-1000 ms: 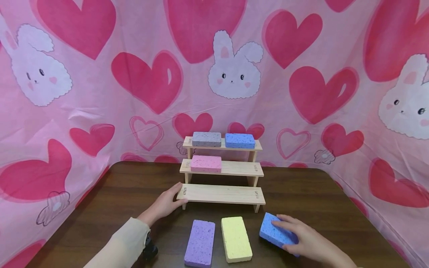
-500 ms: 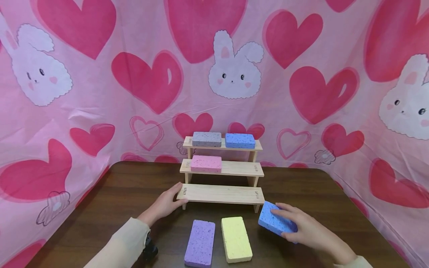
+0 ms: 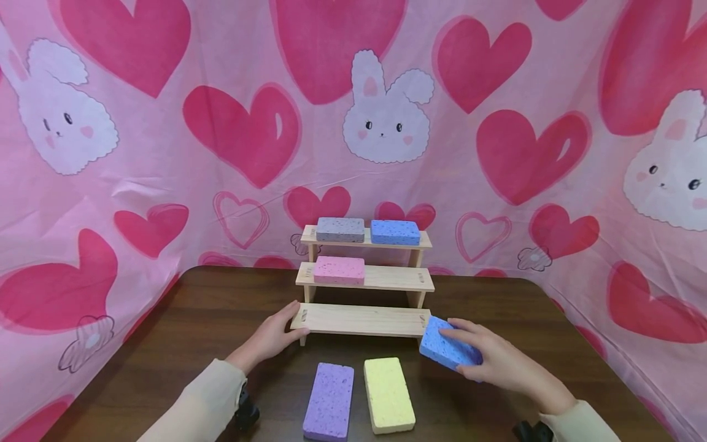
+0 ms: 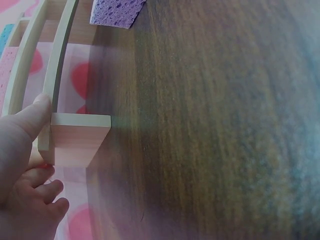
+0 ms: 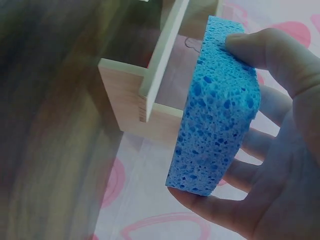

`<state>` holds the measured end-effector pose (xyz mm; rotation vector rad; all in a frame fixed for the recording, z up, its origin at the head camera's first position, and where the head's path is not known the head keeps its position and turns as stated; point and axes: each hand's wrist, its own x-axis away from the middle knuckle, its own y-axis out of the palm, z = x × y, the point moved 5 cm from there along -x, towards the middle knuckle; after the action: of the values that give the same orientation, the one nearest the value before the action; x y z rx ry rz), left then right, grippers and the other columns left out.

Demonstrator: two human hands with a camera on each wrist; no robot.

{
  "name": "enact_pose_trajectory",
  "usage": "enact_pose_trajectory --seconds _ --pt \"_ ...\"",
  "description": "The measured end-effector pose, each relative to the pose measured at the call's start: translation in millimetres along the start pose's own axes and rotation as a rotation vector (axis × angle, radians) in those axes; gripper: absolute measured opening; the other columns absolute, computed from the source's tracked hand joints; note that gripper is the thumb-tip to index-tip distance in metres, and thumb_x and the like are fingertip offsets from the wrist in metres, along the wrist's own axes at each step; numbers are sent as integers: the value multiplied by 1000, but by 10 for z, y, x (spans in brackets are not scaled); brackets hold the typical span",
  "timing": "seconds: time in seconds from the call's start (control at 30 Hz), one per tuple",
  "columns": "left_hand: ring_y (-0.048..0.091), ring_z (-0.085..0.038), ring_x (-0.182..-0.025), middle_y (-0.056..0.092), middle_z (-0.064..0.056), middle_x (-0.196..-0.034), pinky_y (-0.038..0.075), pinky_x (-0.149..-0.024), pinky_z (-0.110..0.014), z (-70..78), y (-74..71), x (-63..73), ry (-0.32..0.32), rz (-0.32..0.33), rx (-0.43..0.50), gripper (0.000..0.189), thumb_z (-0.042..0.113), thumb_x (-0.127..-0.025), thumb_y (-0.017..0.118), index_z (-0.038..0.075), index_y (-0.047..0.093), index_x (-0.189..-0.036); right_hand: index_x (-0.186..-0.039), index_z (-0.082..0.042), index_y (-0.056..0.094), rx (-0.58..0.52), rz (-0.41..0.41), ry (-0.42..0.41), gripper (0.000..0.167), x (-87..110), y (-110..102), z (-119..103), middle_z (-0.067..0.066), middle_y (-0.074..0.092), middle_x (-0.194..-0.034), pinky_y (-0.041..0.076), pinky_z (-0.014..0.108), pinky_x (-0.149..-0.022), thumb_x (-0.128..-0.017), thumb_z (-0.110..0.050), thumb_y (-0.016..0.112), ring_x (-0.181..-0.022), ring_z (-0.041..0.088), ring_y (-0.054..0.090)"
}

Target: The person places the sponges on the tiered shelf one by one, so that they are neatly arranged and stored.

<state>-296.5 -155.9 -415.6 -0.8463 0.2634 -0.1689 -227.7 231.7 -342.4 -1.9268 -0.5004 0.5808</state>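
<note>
Head view, left hand: the left end of the lowest shelf (image 3: 359,319) of a wooden stand (image 3: 386,276) is pinched by the left hand (image 3: 270,336).
Head view, right hand: a blue sponge (image 3: 446,345) is pinched by the right hand (image 3: 491,357), tilted, by the shelf's right end; whether the two touch cannot be told.
Head view, upper shelves: a grey sponge (image 3: 340,229) and a second blue one (image 3: 395,232) are carried on top, a pink sponge (image 3: 339,270) below.
Head view, desk (image 3: 221,313): a purple sponge (image 3: 329,402) and a yellow sponge (image 3: 389,395) are laid flat before the stand.
Left wrist view, thumb: pressed along the shelf's edge.
Right wrist view, blue sponge: gripped between thumb and fingers.
</note>
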Motion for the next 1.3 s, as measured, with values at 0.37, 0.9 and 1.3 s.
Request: enact_pose_trajectory --seconds 0.37,0.9,1.3 --pt "30 -34 -130 31 -21 -143 29 -102 -47 -4 0 5 -4 1 1 73 28 -84 68 -6 34 -138 -132 -11 52 -32 7 2 60 -199 -123 14 17 39 -137 51 44 -78 -77 -23 73 -112 39 43" --pt "30 -35 -130 31 -21 -144 29 -102 -47 -1 0 15 -18 -5 8 72 27 -84 68 -5 34 -139 -134 -12 50 -26 8 -10 62 -454 -252 13 18 37 -138 51 45 -78 -77 -20 74 -115 41 41" --pt "30 -34 -130 31 -21 -144 28 -102 -47 2 2 -4 -15 -3 10 72 27 -84 67 -5 34 -139 -134 -10 49 10 15 -63 63 -761 -336 30 19 35 -140 49 47 -82 -77 -19 73 -118 42 39"
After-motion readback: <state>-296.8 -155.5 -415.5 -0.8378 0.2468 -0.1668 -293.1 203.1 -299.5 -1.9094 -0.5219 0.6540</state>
